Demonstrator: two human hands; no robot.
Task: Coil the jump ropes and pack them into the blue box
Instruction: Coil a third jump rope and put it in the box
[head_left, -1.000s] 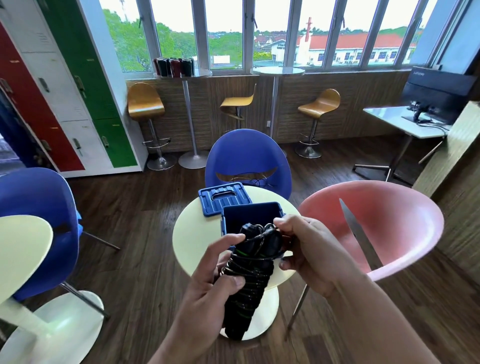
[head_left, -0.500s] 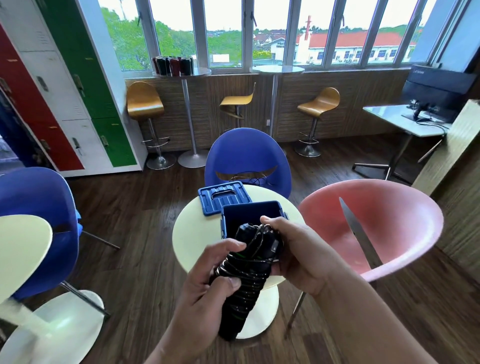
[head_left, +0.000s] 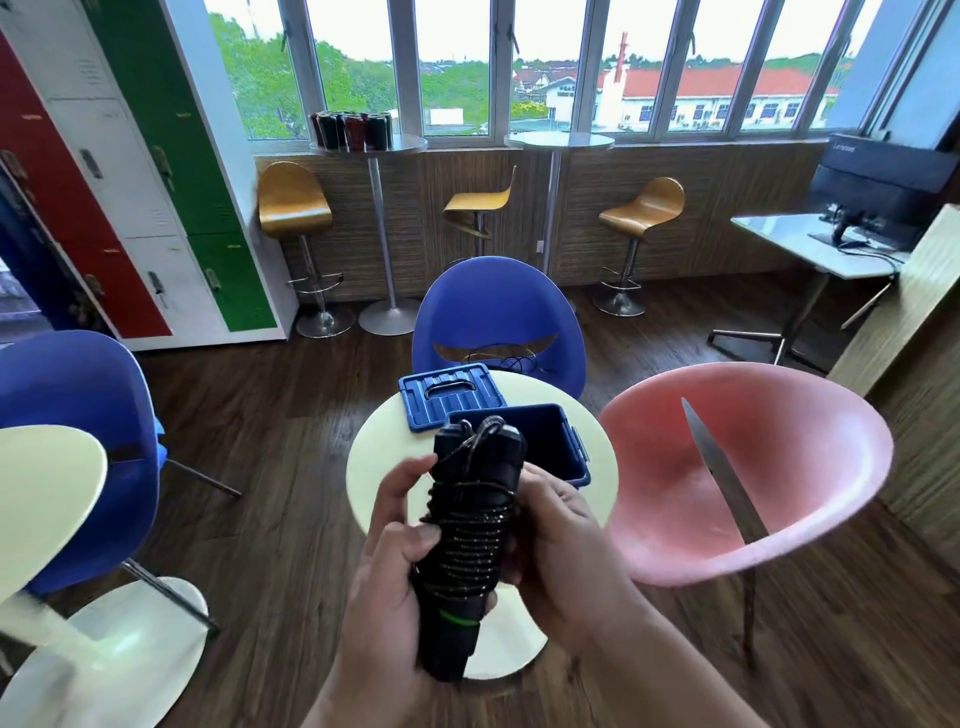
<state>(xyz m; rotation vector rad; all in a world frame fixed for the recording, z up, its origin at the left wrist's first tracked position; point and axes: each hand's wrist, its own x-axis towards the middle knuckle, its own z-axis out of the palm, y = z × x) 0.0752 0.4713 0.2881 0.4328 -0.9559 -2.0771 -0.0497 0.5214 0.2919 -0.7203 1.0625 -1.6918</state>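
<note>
Both hands hold one black jump rope (head_left: 470, 540) upright above the near edge of the round cream table (head_left: 384, 457) — its two handles side by side, the cord wound tightly around them. The left hand (head_left: 395, 587) wraps the bundle's lower half, thumb across the coils; the right hand (head_left: 566, 551) closes on its right side. The open blue box (head_left: 563, 449) sits on the table just behind the handle tops, its blue lid (head_left: 449, 397) lying at the far edge — touching the box's back corner.
</note>
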